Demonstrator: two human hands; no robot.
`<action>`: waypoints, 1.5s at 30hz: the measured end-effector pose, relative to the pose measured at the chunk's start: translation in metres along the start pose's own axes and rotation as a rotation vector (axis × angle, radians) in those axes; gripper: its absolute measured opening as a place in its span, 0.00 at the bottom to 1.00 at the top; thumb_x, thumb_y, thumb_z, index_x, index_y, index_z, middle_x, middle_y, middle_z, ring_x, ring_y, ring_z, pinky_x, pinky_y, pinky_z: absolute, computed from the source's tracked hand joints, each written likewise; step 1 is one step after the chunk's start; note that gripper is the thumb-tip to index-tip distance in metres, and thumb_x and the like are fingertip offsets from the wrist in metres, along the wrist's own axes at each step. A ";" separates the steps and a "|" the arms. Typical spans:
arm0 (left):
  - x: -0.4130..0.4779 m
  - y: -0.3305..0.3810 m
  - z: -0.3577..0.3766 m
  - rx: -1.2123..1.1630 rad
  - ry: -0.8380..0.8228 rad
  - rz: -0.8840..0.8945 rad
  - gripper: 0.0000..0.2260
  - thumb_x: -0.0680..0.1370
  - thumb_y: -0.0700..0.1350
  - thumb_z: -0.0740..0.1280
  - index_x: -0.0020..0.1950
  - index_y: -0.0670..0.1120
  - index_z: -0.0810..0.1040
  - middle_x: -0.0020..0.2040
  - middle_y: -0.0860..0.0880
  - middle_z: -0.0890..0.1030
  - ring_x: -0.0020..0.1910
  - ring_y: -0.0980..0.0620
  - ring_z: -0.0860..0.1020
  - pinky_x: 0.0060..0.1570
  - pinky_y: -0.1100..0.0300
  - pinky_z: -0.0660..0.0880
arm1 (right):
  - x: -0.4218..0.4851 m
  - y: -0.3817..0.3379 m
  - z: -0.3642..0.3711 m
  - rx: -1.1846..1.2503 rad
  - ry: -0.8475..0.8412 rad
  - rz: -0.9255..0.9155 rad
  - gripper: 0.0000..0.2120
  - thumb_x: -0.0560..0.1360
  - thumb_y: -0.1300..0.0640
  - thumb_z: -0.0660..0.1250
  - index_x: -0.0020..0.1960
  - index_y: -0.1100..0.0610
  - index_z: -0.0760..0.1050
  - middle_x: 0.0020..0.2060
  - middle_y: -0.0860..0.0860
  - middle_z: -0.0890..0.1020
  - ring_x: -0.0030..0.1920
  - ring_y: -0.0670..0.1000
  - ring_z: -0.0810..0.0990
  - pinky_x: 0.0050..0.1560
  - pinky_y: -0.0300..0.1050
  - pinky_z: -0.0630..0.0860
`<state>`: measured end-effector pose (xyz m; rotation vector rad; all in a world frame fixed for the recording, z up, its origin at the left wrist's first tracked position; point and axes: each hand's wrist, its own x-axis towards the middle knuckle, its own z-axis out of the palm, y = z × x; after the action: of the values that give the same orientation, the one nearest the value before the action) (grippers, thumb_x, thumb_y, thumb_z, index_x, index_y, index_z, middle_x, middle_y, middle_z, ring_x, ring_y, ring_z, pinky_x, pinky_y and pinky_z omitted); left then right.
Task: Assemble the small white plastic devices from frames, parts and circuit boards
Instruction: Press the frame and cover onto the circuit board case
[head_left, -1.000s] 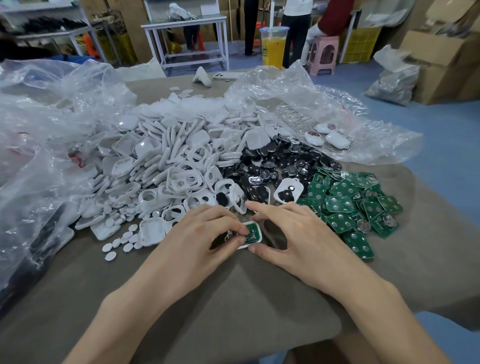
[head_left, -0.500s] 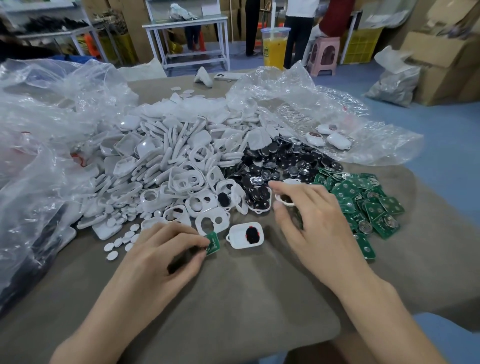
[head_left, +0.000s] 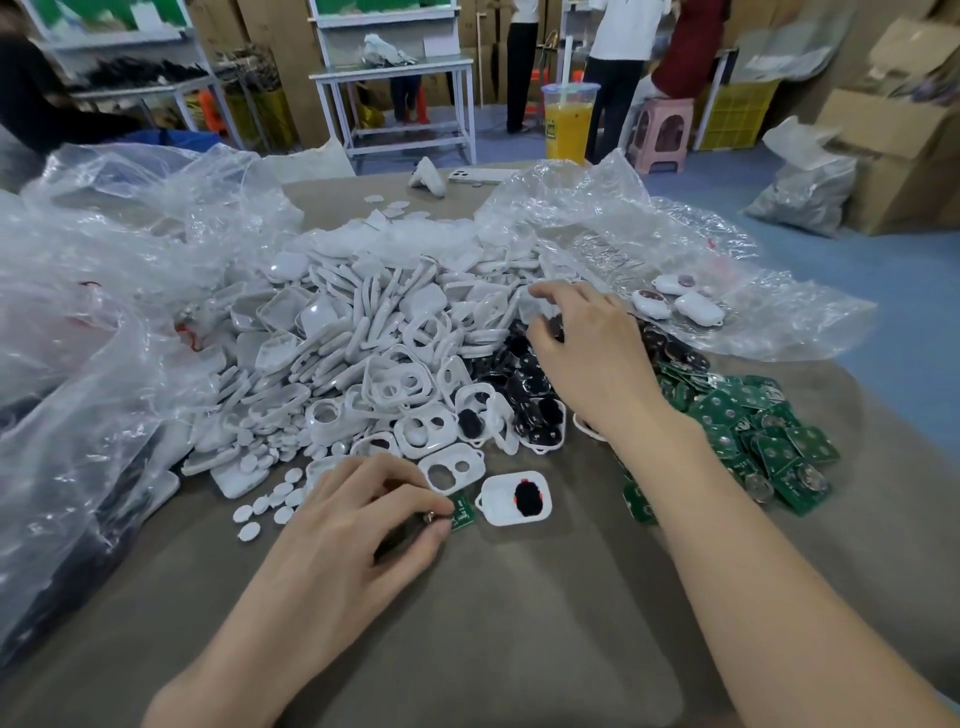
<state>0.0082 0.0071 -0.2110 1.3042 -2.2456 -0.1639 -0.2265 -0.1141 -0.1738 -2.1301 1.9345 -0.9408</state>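
Note:
My left hand (head_left: 363, 514) rests near the table's front and pinches a green circuit board (head_left: 461, 512) between thumb and fingers. Just right of it lies a white frame with a black part in it (head_left: 514, 498). My right hand (head_left: 587, 353) reaches far over the heap of black parts (head_left: 524, 384), fingers spread and loosely bent above the white shells; whether it holds anything is hidden. A big heap of white frames and shells (head_left: 363, 338) fills the middle. Green circuit boards (head_left: 753, 431) are piled to the right.
Crumpled clear plastic bags (head_left: 104, 291) cover the left and back right. Three finished white devices (head_left: 680, 304) lie on the right bag. Small white oval caps (head_left: 265, 506) are scattered front left. A cup of orange drink (head_left: 569, 122) stands at the table's far edge.
My right hand has moved away from the green boards, further back over the black parts toward the white shells. My left hand still pinches the board in about the same place.

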 end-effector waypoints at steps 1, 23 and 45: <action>0.003 0.001 -0.002 -0.044 0.017 -0.027 0.12 0.80 0.60 0.62 0.54 0.59 0.83 0.54 0.64 0.75 0.57 0.59 0.74 0.56 0.65 0.69 | 0.008 -0.001 0.003 0.002 -0.002 0.003 0.17 0.83 0.50 0.57 0.71 0.51 0.71 0.65 0.53 0.77 0.66 0.57 0.72 0.66 0.55 0.67; 0.276 -0.084 -0.028 0.305 -0.120 -0.363 0.14 0.83 0.51 0.62 0.62 0.46 0.80 0.58 0.42 0.81 0.55 0.40 0.78 0.59 0.42 0.77 | 0.035 0.017 0.028 0.037 -0.024 -0.062 0.19 0.82 0.53 0.59 0.73 0.52 0.70 0.66 0.54 0.76 0.64 0.58 0.73 0.66 0.57 0.69; 0.113 -0.017 0.005 -0.718 0.368 -0.382 0.06 0.82 0.46 0.67 0.48 0.50 0.83 0.36 0.55 0.83 0.34 0.59 0.80 0.35 0.68 0.75 | 0.021 -0.012 0.019 1.030 -0.371 0.038 0.03 0.77 0.59 0.72 0.47 0.57 0.84 0.32 0.50 0.83 0.33 0.47 0.80 0.36 0.38 0.80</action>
<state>-0.0255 -0.0968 -0.1785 1.2045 -1.4054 -0.7278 -0.2072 -0.1374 -0.1754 -1.4803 0.9514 -1.0887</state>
